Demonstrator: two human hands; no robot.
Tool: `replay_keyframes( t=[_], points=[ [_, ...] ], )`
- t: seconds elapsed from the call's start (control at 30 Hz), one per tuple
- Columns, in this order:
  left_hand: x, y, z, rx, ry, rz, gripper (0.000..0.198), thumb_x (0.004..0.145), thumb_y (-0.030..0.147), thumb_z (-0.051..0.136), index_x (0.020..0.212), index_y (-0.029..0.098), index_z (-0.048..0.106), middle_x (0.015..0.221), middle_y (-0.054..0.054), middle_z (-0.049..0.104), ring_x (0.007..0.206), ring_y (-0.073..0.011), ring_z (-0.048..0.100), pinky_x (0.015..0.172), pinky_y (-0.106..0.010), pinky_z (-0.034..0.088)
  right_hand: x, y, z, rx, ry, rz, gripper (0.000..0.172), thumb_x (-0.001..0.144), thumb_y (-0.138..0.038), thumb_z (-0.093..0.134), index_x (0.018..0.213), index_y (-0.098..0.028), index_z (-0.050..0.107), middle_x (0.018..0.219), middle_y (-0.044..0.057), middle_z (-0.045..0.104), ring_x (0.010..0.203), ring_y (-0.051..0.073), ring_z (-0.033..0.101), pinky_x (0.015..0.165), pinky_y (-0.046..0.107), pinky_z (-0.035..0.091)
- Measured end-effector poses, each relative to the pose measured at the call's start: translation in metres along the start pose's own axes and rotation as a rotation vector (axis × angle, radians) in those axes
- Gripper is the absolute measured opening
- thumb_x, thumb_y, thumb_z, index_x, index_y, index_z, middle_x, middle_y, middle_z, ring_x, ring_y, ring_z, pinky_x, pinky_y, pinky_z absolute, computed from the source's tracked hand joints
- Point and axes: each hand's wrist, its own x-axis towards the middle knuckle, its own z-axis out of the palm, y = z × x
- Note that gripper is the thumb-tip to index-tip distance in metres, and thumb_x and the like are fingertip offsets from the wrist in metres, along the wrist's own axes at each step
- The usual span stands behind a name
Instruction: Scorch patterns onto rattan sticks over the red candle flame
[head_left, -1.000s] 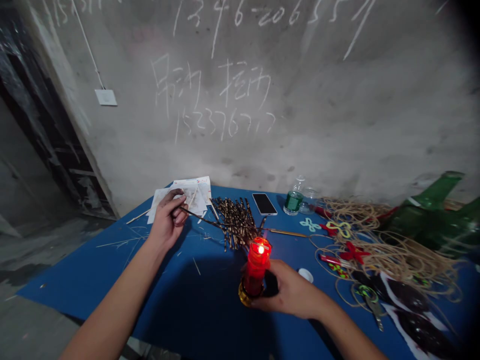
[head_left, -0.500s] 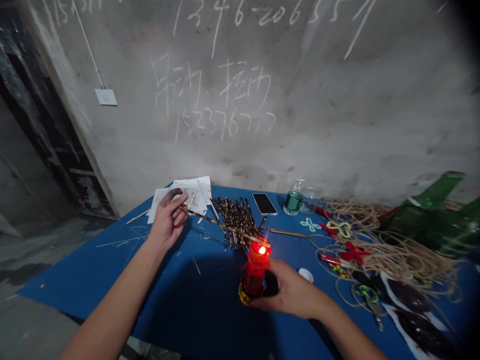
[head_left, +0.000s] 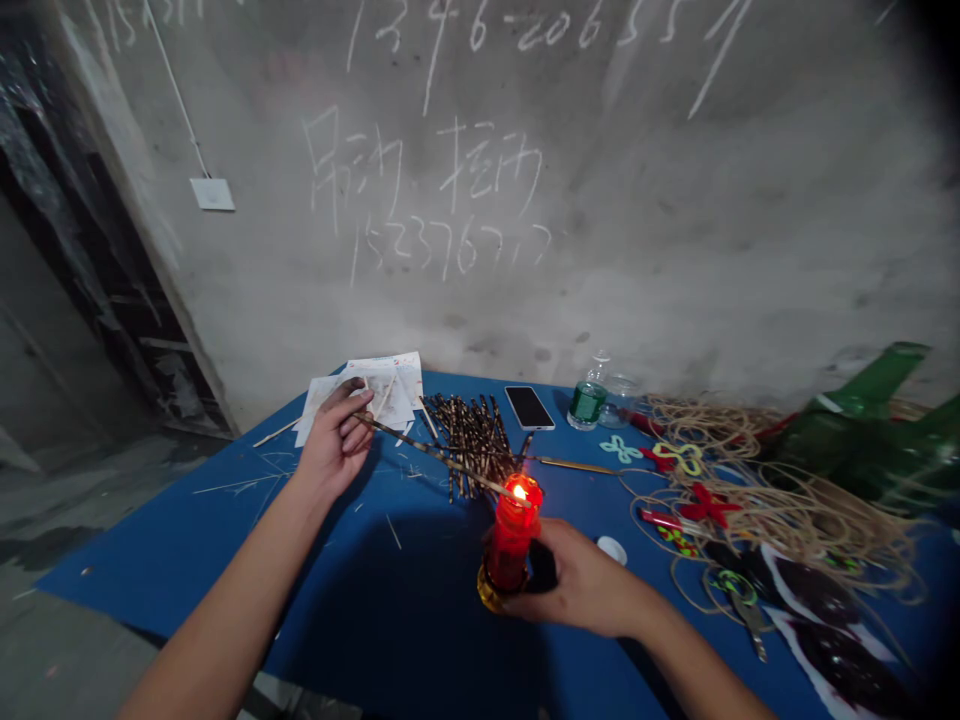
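My left hand point(head_left: 341, 435) pinches one end of a thin, dark-mottled stick point(head_left: 435, 455). The stick slants down to the right, and its far end is at the flame on top of a lit red candle point(head_left: 511, 535) with a gold-coloured base. Around the candle's lower part wraps my right hand point(head_left: 574, 580), its fingers partly hidden behind it. Just behind the held stick lies a bundle of similar dark-spotted sticks point(head_left: 472, 425) on the blue table point(head_left: 360, 610).
White papers point(head_left: 394, 375) lie at the back left. Behind the bundle are a phone point(head_left: 529, 407) and a green-labelled bottle point(head_left: 587, 403). Tangled tan cord point(head_left: 817, 500), red and yellow bits, pliers-like tool point(head_left: 748, 620) and green bottles point(head_left: 840, 410) crowd the right. A white cap point(head_left: 612, 549) lies near my right hand.
My left hand has shifted slightly left and drawn the stick with it, so the stick's far end now sits at the flame. My right hand and the candle stay in place.
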Motion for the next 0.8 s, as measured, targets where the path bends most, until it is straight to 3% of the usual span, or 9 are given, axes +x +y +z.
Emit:
replay_keyframes(
  t=[0.57,0.8],
  points=[
    [0.0027,-0.0035,-0.0004,0.046,0.023,0.025,0.038,0.071,0.013,0.086,0.098,0.020,0.062,0.043,0.018,0.031,0.030,-0.0015,0.022,0.034,-0.015,0.020,0.0002,-0.0018,-0.0005,0.023,-0.011,0.010,0.029,0.077,-0.026,0.092,0.102,-0.022,0.078,0.099,0.000,0.077,0.089,0.021,0.067,0.081,0.030,0.049],
    [0.0022,-0.0040,-0.0019,0.017,0.018,0.019,0.029,0.076,0.009,0.082,0.097,0.019,0.064,0.042,0.015,0.033,0.030,-0.0015,0.025,0.035,-0.017,0.018,0.0004,0.0005,0.0004,0.035,-0.020,0.013,0.030,0.075,-0.022,0.091,0.102,-0.024,0.078,0.097,-0.003,0.076,0.088,0.021,0.067,0.081,0.030,0.049]
  ],
)
